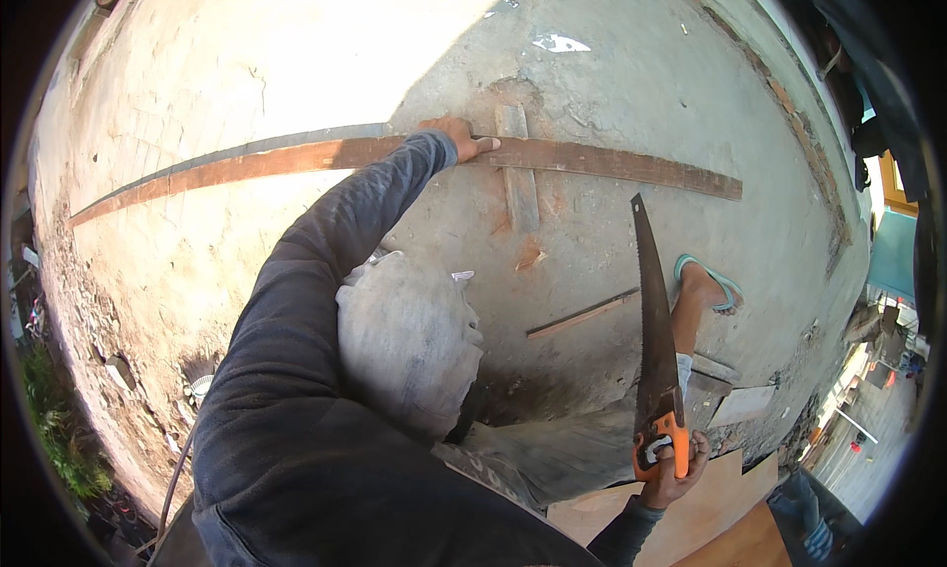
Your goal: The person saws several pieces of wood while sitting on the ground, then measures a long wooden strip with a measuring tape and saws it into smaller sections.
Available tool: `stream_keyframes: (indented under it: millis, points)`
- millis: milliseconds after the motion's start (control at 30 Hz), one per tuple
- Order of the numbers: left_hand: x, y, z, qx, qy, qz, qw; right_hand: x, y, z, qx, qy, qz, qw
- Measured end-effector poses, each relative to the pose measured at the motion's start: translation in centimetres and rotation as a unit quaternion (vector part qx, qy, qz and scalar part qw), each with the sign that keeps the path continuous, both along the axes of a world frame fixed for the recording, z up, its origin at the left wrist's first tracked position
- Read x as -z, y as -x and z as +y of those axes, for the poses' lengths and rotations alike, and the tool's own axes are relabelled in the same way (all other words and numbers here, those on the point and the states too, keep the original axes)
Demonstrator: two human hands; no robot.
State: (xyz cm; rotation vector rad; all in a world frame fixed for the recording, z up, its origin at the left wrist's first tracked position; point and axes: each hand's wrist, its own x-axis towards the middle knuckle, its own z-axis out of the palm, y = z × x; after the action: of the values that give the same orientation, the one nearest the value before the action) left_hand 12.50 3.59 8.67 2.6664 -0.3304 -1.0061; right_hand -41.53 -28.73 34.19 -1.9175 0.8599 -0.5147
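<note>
My left hand (458, 139) grips a long brown wooden plank (592, 159), its thumb on the near face. The plank runs left to right across the floor and rests over a short wood block (519, 187). Low on the right, my right hand (678, 476) is closed around the orange handle of a handsaw (652, 320). The saw's dark blade stands away from me, its tip apart from the plank and short of its right end. Part of the right hand's fingers is hidden by the handle.
My bent knee (409, 340) in grey cloth sits below the left arm. A foot in a turquoise flip-flop (710, 281) is right of the blade. A thin wood strip (582, 314) lies on the concrete floor (592, 74). Brown boards (740, 537) lie at the lower right.
</note>
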Motion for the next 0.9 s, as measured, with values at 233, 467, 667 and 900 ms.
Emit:
stream_keyframes:
  millis: [233,467,667,900]
  points:
    - [4.9,1.9,-2.5,0.039,0.013,-0.006,0.999,3.5,-11.5,5.4,-0.102,-0.07,-0.071,0.99]
    - [3.9,2.0,-2.7,0.052,-0.013,-0.021,0.998,19.4,-22.4,12.2,-0.148,-0.14,-0.107,0.973]
    - [5.7,2.0,-2.0,0.061,-0.022,-0.037,0.997,25.1,-23.1,16.4,-0.167,-0.127,-0.085,0.974]
    - [5.6,2.1,-2.1,0.068,-0.012,-0.05,0.996,26.1,-19.2,17.6,-0.217,-0.044,-0.042,0.974]
